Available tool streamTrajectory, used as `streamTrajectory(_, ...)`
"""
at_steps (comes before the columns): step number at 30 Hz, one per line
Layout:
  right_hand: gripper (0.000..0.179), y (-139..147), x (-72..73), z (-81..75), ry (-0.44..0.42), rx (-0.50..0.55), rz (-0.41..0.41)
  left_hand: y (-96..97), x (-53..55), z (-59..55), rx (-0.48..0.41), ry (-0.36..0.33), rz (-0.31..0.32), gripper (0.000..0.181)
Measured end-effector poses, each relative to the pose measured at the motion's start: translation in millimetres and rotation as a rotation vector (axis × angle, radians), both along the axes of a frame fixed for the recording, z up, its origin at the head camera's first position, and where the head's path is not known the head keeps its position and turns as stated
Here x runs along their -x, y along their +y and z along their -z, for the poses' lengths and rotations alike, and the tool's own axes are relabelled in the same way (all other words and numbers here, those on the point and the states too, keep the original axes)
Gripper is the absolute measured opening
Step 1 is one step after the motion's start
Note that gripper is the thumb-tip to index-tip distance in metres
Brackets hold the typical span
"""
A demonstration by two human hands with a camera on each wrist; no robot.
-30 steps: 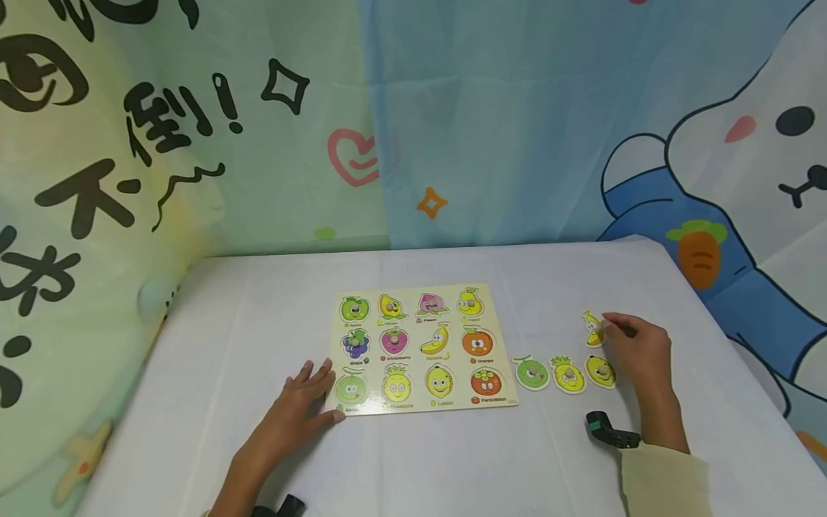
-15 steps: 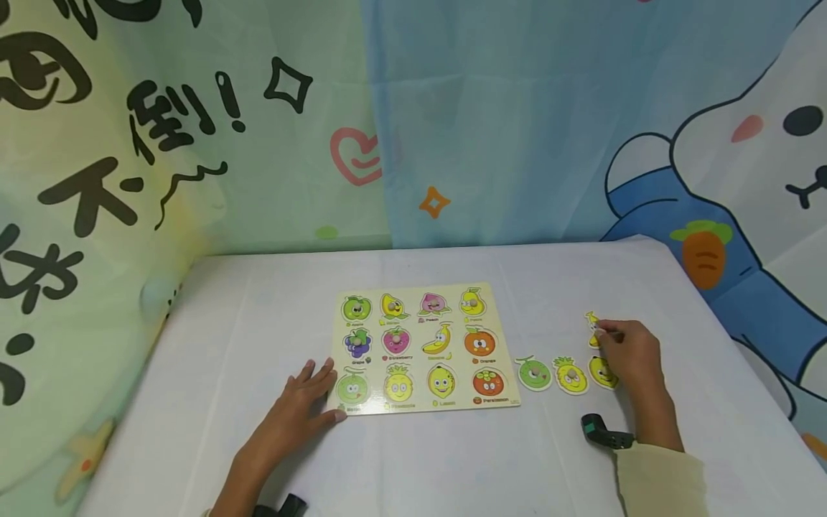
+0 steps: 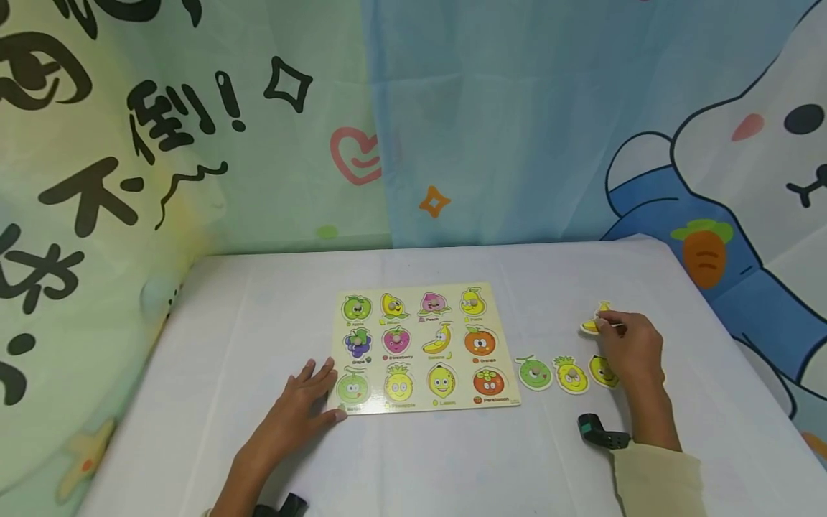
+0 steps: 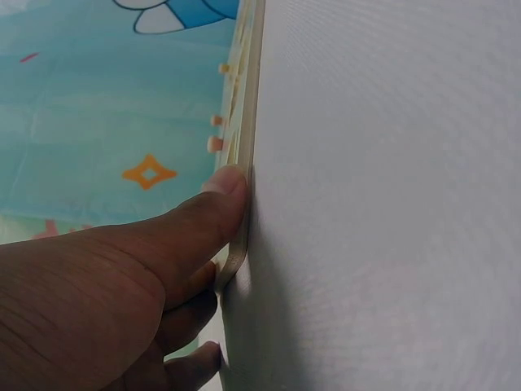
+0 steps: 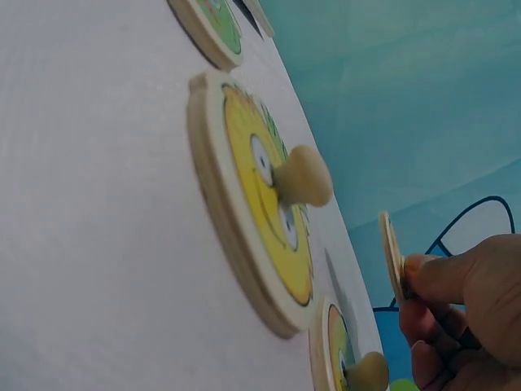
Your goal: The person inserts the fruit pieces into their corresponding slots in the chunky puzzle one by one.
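Note:
In the head view my right hand (image 3: 629, 352) pinches a yellow banana puzzle piece (image 3: 589, 327) at the table's right side. The right wrist view shows thumb and fingertips on the back side of this tilted piece (image 5: 391, 254), raised off the cloth. Below it lie a green melon piece (image 3: 534, 374), a pineapple piece (image 3: 571, 375) and a lemon piece (image 3: 601, 371), partly covered by the hand. My left hand (image 3: 291, 413) touches the near left corner of the fruit puzzle board (image 3: 416, 363), fingers spread along its edge. Its thumb presses the board's edge (image 4: 254, 98) in the left wrist view.
A white cloth (image 3: 452, 467) covers the table. Printed fabric backdrops (image 3: 504, 143) rise behind and at the sides. Black wrist devices (image 3: 602, 433) sit near both wrists. Wooden knobs (image 5: 305, 175) stand up from the loose pieces.
The banana piece has turned in my right hand's fingers, from roughly upright to a slant with its lower end to the left, and moved slightly. My left hand stays on the board's corner.

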State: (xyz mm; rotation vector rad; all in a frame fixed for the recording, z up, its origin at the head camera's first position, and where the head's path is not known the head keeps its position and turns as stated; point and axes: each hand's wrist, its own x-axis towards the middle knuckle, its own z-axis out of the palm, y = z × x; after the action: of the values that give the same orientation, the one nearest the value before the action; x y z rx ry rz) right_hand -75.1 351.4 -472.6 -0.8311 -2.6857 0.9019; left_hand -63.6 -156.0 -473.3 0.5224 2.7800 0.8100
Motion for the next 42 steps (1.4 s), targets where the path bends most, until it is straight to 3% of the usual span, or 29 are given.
streamTrajectory(7,0.031,-8,-0.8,-5.0,0.076,0.031,-0.025,2.9,0.2,0.9,-0.008,-0.009,0.006,0.072)
streamTrajectory(25,0.017,-75,20.4,-9.6,0.199,0.060,-0.330,-2.2,1.2,0.6,-0.023,-0.019,0.005,0.073)
streamTrajectory(42,0.013,-122,36.9,-9.0,0.170,0.140,-0.515,-2.8,2.1,2.3,-0.008,-0.048,-0.015,0.075)
